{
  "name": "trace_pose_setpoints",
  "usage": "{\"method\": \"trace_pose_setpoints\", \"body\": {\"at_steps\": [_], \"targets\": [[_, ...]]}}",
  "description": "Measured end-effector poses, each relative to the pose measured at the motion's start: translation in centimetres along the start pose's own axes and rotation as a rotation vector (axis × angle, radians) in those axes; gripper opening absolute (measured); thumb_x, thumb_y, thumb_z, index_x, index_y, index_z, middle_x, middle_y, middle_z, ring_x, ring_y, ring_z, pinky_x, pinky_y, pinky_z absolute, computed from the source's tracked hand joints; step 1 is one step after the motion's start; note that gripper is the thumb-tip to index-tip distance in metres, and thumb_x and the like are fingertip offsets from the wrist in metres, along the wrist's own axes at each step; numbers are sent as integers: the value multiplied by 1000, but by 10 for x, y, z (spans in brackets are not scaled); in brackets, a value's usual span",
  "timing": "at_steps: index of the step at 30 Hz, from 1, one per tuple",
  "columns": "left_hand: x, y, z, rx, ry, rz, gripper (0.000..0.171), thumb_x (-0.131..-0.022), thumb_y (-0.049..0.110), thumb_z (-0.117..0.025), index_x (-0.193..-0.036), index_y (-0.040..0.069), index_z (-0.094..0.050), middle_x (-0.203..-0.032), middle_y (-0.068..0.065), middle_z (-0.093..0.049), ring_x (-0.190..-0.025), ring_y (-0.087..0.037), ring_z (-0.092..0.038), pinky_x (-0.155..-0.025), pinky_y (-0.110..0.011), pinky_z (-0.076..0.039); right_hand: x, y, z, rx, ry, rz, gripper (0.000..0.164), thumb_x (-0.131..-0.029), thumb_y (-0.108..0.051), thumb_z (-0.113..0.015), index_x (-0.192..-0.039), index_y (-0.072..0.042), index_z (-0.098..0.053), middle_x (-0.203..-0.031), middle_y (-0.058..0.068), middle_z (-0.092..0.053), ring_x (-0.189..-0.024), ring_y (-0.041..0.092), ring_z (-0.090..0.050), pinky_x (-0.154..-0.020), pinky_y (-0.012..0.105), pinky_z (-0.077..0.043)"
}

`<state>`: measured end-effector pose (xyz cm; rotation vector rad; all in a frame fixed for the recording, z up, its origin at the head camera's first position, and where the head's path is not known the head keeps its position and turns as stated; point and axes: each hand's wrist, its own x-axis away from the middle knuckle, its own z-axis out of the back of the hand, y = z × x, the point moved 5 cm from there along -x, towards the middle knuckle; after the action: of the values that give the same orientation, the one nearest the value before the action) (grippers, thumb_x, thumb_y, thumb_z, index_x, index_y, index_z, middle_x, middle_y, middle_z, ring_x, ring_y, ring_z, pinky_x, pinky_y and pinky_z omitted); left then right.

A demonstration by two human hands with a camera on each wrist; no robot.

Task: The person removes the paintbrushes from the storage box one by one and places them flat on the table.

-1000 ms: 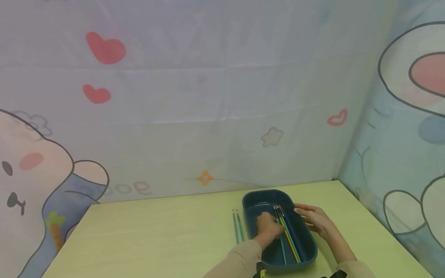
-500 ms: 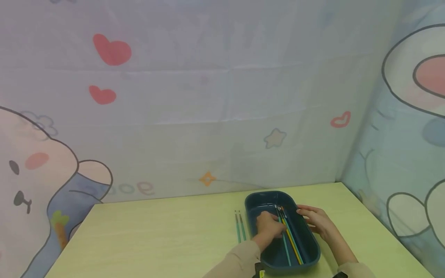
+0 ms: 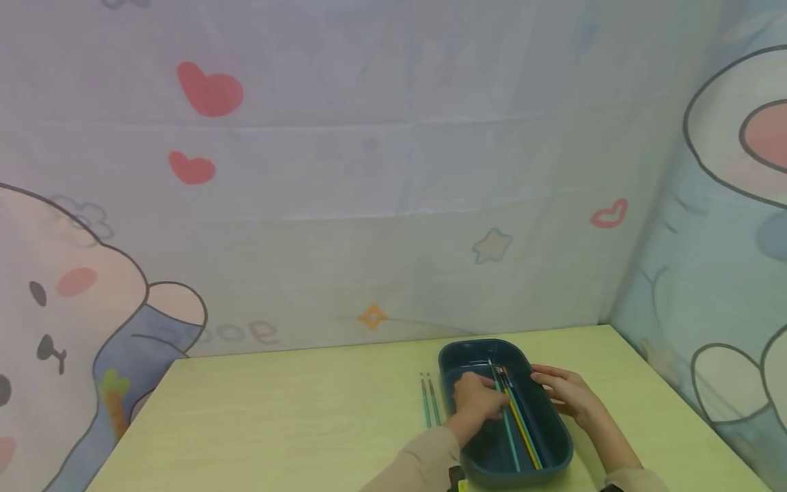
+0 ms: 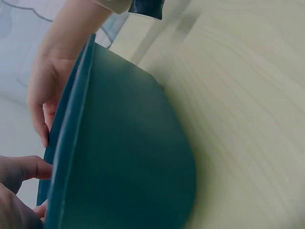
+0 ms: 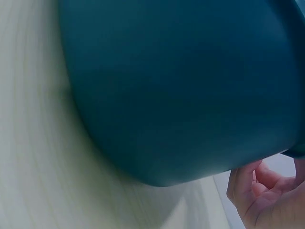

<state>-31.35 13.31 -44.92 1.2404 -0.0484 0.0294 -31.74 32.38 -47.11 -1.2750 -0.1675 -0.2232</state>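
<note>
Since a second ago, the tip of the teal brush (image 3: 512,444) has been edging slightly clear of its neighbours, toward the tray's far edge. Your left hand (image 3: 476,400) is reaching over the tray's left edge, fingers curled, and seems to be pinching that brush's handle, though the grip is partly hidden. Your right hand (image 3: 565,391) is staying loosely open, fingertips touching the tray's right edge. The tray (image 3: 553,430) is sitting toward the worktop's (image 3: 295,410) far right corner. Inside, the yellow brush (image 3: 526,437) and another brush are lying close alongside; two brushes (image 3: 425,403) are lying on the worktop, just off the tray's left edge. For a clean hold, you'd likely want to be pinching only the teal handle, keeping its bristles off the far wall, and steadying the right edge without tipping it.
</note>
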Motion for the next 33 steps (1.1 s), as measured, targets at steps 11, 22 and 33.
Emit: {"method": "trace_pose_setpoints", "body": {"at_steps": [11, 22, 33], "targets": [[4, 10, 13, 80, -4, -15, 31, -68, -2, -74, -98, -6, -70, -71, -15, -72, -52, -22, -69, -47, -26, -57, 1, 0, -1, 9, -7, 7, 58, -96, -33, -55, -140, 3, -43, -136, 24, -54, -127, 45, -49, -90, 45, -54], [1, 13, 24, 174, -19, -13, 33, -70, -2, -72, -102, -7, -70, -83, -15, -73, -56, -22, -70, -51, -27, -59, 1, -1, -2, -8, -3, 6, 57, -96, -31, -55, -141, 2, -42, -136, 25, -53, -126, 44, -50, -87, 42, -57], [0, 16, 36, 212, -59, -55, 33, -73, -2, -67, -106, -7, -68, -79, -12, -73, -60, -24, -71, -54, -29, -60, 1, 0, -3, -12, -11, 10, 59, -97, -32, -54, -143, 1, -40, -143, 28, -44, -130, 47, -44, -87, 40, -57]]}}
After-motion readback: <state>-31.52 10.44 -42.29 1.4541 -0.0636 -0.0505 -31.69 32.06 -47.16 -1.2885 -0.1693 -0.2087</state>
